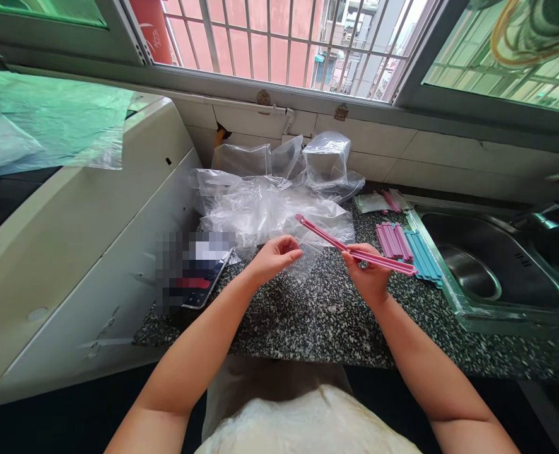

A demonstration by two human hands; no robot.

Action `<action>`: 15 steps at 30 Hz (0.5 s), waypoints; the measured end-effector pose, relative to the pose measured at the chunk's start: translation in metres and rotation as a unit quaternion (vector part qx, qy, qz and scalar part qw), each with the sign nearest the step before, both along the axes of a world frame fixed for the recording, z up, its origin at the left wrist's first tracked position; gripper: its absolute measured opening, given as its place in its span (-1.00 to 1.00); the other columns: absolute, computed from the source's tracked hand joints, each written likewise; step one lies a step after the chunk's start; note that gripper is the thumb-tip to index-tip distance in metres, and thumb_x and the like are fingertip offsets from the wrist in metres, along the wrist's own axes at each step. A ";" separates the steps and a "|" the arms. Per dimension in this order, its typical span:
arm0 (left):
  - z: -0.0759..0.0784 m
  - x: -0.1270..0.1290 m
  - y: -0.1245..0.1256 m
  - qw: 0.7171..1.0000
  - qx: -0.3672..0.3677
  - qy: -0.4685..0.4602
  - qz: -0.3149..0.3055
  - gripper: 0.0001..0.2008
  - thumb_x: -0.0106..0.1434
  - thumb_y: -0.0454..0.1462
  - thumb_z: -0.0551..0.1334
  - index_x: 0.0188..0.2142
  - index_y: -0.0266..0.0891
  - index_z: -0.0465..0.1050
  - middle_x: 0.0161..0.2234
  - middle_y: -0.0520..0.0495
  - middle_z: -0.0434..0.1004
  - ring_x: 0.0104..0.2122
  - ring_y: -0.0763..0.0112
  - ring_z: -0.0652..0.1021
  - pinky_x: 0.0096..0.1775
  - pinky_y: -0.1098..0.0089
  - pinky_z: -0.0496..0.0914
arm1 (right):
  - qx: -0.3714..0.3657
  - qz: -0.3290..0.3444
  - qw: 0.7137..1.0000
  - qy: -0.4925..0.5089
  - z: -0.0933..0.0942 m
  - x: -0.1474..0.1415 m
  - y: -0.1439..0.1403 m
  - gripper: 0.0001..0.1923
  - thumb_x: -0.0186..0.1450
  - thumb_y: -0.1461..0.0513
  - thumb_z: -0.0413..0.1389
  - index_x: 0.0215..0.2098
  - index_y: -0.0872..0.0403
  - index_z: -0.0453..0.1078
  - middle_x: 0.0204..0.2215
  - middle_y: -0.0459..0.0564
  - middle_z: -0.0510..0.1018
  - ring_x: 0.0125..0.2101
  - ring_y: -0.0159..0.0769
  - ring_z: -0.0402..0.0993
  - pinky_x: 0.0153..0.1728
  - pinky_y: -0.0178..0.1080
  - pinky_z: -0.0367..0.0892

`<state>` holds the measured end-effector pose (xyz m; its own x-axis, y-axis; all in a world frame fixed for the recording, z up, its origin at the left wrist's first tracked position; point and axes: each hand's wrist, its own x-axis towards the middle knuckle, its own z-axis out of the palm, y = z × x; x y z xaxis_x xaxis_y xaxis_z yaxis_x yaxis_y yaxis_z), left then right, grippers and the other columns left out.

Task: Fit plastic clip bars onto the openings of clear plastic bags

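Note:
My right hand [367, 271] is closed round a long pink bag sealing clip [324, 236], which slants up to the left over the counter. My left hand [279, 255] is curled with thumb and fingers together, apart from the clip's far end. A thin clear plastic bag [305, 263] hangs at its fingertips, hard to see against the speckled stone. Behind both hands spreads a crumpled heap of clear plastic bags [270, 205]. To the right of my right hand lie a row of pink clips [394, 241] and a row of teal clips [423, 258].
A phone [208, 277], partly blurred out, lies left on the speckled counter [308, 334]. A steel sink [492, 258] is at the right. A white appliance [118, 208] with green film on top borders the left. Behind are a small packet [371, 202], tiles and a barred window.

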<state>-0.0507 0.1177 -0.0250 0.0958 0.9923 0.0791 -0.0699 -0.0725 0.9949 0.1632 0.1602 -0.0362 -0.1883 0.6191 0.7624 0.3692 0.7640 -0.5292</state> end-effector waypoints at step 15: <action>0.000 0.003 -0.002 0.999 -0.028 -0.003 -0.028 -0.77 0.03 -0.18 0.25 -0.53 -0.25 0.23 -0.62 0.14 0.12 -0.61 0.61 0.14 -0.53 0.45 0.02 | -0.055 0.049 0.997 -0.026 -0.011 -0.011 -0.007 -0.96 0.19 0.27 0.15 -0.35 0.04 0.41 -0.48 -0.09 0.51 -0.51 -0.39 0.42 -0.46 -0.31 0.38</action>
<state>-0.0475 0.1157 -0.0249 0.1502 0.9883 0.0247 -0.0786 -0.0129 0.9968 0.1526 0.1532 -0.0469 -0.2896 0.6754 0.6782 0.3250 0.7359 -0.5940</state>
